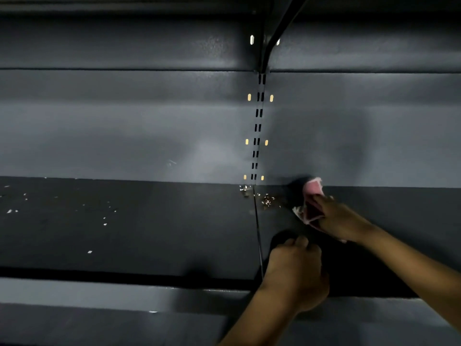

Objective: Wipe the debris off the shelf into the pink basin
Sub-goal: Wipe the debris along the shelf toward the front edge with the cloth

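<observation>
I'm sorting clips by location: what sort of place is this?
Probably a shop or stockroom: a dark metal shelf, a slotted upright for adjustable brackets in the back panel, and crumbs of debris that the right hand wipes with a pink cloth.

This looks like a shop aisle: dark grey metal display shelving fills the frame. A slotted upright [258, 126] runs down the centre between flat back panels [124, 126]. An angled bracket [282, 26] sits at top centre, and a long shelf [149, 236] spans the lower half.
</observation>
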{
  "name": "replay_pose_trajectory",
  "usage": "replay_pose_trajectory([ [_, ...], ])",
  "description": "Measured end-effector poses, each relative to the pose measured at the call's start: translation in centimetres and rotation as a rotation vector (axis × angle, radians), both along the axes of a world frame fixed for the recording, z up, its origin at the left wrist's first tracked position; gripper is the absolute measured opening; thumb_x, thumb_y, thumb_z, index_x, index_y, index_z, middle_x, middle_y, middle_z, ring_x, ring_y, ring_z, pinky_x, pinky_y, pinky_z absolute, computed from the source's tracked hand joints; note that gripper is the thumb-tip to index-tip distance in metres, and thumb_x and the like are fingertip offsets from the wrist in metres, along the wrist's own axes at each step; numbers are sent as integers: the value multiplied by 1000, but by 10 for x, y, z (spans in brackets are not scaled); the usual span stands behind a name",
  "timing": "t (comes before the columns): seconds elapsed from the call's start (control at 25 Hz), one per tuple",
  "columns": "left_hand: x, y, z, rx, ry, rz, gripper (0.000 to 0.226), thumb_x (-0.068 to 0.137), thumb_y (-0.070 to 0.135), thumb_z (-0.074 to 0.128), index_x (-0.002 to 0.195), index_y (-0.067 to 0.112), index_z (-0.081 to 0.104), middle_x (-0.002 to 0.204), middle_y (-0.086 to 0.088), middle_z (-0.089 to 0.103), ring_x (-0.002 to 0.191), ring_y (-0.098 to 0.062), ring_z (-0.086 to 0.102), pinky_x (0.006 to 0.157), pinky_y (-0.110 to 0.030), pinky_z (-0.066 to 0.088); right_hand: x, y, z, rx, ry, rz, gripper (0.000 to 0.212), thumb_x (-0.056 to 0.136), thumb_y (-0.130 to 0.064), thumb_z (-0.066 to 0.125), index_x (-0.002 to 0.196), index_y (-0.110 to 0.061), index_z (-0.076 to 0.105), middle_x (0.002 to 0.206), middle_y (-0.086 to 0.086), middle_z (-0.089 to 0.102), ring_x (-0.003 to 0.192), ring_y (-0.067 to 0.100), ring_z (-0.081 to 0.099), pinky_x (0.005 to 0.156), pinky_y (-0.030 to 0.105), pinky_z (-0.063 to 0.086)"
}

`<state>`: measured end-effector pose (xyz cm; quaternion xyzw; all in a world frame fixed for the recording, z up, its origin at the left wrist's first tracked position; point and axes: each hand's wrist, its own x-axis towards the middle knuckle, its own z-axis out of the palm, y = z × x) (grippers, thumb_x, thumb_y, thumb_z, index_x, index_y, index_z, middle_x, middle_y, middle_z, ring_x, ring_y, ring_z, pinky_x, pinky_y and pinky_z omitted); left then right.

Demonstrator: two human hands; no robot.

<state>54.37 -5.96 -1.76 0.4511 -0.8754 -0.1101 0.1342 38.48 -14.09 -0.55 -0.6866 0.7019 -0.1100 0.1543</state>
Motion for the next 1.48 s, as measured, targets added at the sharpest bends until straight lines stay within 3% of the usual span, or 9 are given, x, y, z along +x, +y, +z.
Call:
replay_pose_trajectory([
  [0.44,3,2,3,68,79,20,33,94,22,36,117,5,53,127,-17,56,117,-35,47,98,-41,39,148,-67,-7,-159,36,349,51,89,-10,56,136,-5,39,135,13,53,119,28,53,100,36,45],
  [0.52,3,3,0,53,92,15,33,93,22,38,118,6,52,128,-16,56,118,-35,47,99,-41,40,155,-62,1,-166,-151,368,52,87,-10,58,137,-9,41,134,8,55,114,25,58,95,35,50],
  [0.64,2,2,-2,-11,62,35,33,90,21,41,114,3,54,126,-18,54,117,-35,46,93,-38,38,123,-52,20,-339,-295,257,49,78,-20,70,125,-25,55,108,-6,65,92,14,65,72,7,48],
  [0.72,2,4,0,-28,77,12,27,90,20,42,102,0,56,115,-21,55,107,-37,47,78,-33,32,76,-51,28,-420,-306,66,40,78,-15,66,117,-25,62,103,-4,67,95,14,64,75,13,44],
  [0.88,1,4,1,-15,69,-10,28,90,21,42,103,1,55,115,-20,54,104,-37,47,71,-31,31,-9,-52,8,-262,-78,-276,31,78,-25,65,105,-11,63,112,20,67,101,35,63,79,33,49],
  [1.0,2,2,0,-29,61,-22,30,89,22,45,107,1,55,116,-20,54,103,-38,48,76,-36,34,12,-59,-21,-144,90,-187,60,79,-53,59,123,-14,50,131,18,54,119,39,50,98,41,42],
  [1.12,2,1,-1,-20,48,-22,30,86,21,49,109,4,57,116,-19,56,104,-37,51,81,-36,39,67,-72,-28,-255,179,96,46,86,-43,57,126,-21,51,135,8,53,124,27,45,103,36,34],
  [1.32,1,-2,-5,103,146,60,30,91,21,41,114,8,55,122,-13,60,110,-31,54,91,-39,44,138,-65,8,-224,-192,448,33,81,-2,63,113,-10,67,105,9,71,91,21,65,76,18,45],
  [1.48,4,-4,0,136,146,72,23,87,17,42,95,2,57,110,-19,58,102,-34,54,87,-37,42,105,-49,45,-386,-289,349,33,81,-9,62,110,-23,67,97,-1,70,80,10,64,60,3,44],
])
